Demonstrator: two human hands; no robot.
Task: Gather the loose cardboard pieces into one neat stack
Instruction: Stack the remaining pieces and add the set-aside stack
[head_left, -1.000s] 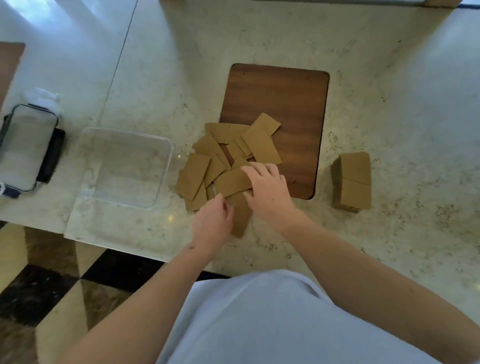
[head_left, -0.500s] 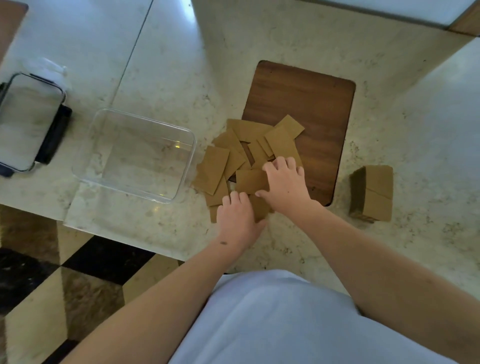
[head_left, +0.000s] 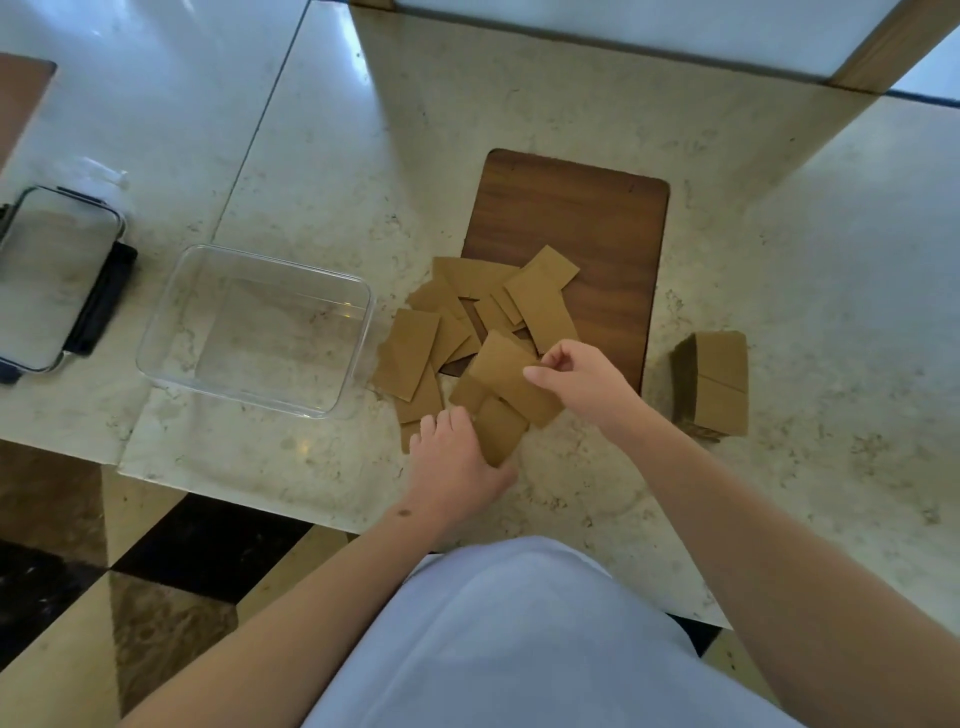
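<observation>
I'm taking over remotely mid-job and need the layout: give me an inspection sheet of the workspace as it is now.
Surface: pale marble table; brown wooden board lies on it.
Job's things: loose cardboard pieces overlap in a heap, partly on the board's near left corner, partly on the table; two neat stacks stand side by side right of the board.
Clutter: clear tub, nothing seen in it, left of the heap; lid farther left.
Grippers: right hand pinches one cardboard piece; left hand holds another at the heap's near edge.
Cables: nothing seen.
Surroundings: chequered floor below the table edge.
</observation>
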